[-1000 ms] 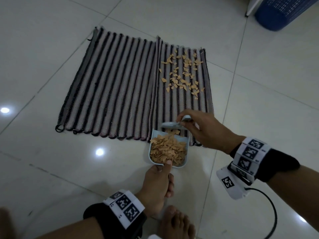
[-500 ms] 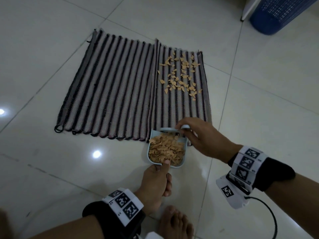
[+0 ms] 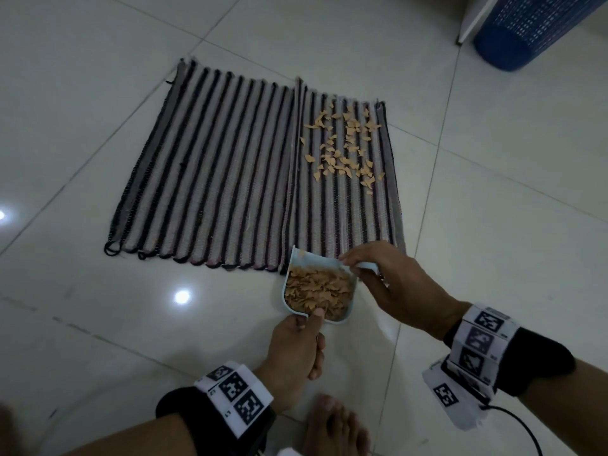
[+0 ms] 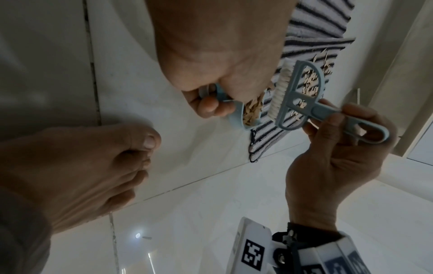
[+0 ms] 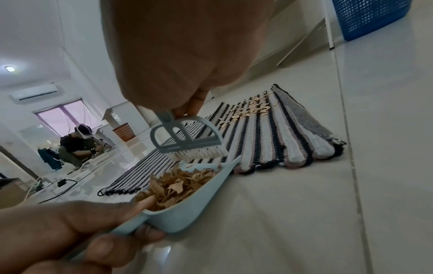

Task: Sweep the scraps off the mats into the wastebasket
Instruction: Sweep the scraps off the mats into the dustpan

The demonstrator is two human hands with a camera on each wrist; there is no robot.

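L hand (image 3: 297,348) grip clamped on handle of dustpan (image 3: 318,287), lower centre of head view, full of scraps (image 3: 317,288). R hand (image 3: 399,286) grip clamped on brush (image 5: 187,140) w/ bristles over pan's mouth. More scraps (image 3: 343,149) lie on R mat (image 3: 348,205), upper part. L mat (image 3: 210,179) beside it. Wastebasket (image 3: 539,28) at top right, well apart.

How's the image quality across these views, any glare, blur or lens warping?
Head view: dim overall, with ceiling-light glare spots on the floor tiles. Left wrist view: the left hand looms large and soft up close. Right wrist view: strong wide-angle bending of tile lines; the blue wastebasket is cropped at the corner.
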